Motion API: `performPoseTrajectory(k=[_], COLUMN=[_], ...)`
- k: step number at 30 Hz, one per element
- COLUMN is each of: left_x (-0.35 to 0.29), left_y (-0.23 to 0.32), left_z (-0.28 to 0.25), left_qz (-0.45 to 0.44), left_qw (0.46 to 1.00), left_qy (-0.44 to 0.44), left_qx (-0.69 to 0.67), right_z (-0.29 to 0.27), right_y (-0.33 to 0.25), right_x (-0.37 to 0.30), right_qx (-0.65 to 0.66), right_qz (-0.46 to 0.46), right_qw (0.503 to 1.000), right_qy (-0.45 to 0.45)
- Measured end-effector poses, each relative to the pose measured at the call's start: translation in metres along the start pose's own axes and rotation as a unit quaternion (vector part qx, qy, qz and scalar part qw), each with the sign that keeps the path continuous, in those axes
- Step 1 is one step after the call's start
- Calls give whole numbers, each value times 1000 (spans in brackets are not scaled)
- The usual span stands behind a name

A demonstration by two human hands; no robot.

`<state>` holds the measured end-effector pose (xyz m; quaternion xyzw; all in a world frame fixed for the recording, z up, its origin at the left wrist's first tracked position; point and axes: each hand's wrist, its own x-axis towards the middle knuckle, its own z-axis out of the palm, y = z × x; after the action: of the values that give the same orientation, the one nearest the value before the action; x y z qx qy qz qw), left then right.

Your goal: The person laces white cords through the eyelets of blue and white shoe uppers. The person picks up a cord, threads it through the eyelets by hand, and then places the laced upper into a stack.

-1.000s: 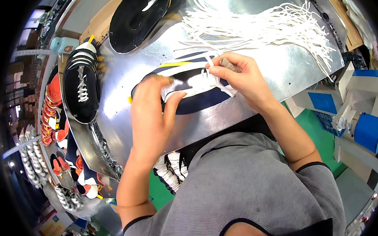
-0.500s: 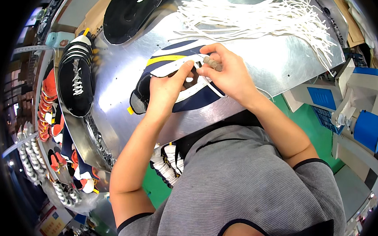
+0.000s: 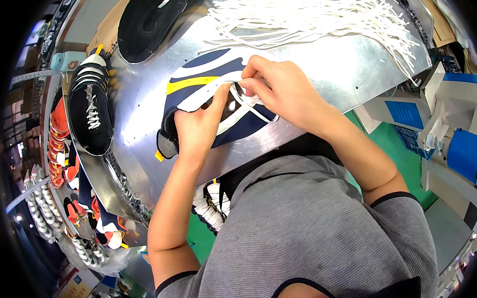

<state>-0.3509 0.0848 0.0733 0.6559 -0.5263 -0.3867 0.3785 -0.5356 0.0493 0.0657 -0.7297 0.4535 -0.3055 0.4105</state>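
Observation:
A navy shoe upper (image 3: 193,85) with white stripes and a yellow stripe lies on the metal table, its dark heel end toward the lower left. My left hand (image 3: 199,124) grips the upper at its opening, the thumb along the white eyelet strip and the other fingers hidden inside. My right hand (image 3: 289,93) pinches at that strip's far end, close to my left thumb. From its fingertips a white shoelace (image 3: 256,112) loops down across the upper's opening. Whether a tool is tucked in the right palm cannot be seen.
Many loose white laces (image 3: 307,18) spread over the back of the metal table (image 3: 331,83). A black laced shoe upper (image 3: 90,113) sits at the left edge, another dark upper (image 3: 150,25) at the back. Red uppers (image 3: 57,141) stack beyond; a white and blue machine (image 3: 434,119) stands at right.
The tan-handled tool that showed in my right hand is out of sight. Those fingers now pinch at the eyelet strip, and the lace forms a wider loop. The tabletop things appear shifted left.

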Motion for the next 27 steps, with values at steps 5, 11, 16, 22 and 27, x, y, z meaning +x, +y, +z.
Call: performPoseTrajectory(k=[5, 11, 16, 22, 27], left_x=[-8, -27, -28, -20, -17], left_y=[-5, -11, 0, -6, -4], left_z=[2, 6, -5, -27, -11], left_qz=[100, 79, -61, -176, -137], left_qw=[994, 996, 992, 970, 978], left_qy=[14, 27, -48, -128, -70], left_qx=[-45, -32, -95, -107, -143], right_z=[4, 19, 13, -20, 22], right_y=[-1, -12, -23, -18, 5], right_x=[4, 7, 22, 14, 2], right_qx=[-28, -147, -252, -21, 73], right_qz=[1, -38, -68, 14, 10], right_qw=[999, 988, 950, 996, 997], right_qy=[-17, -39, -170, -88, -39])
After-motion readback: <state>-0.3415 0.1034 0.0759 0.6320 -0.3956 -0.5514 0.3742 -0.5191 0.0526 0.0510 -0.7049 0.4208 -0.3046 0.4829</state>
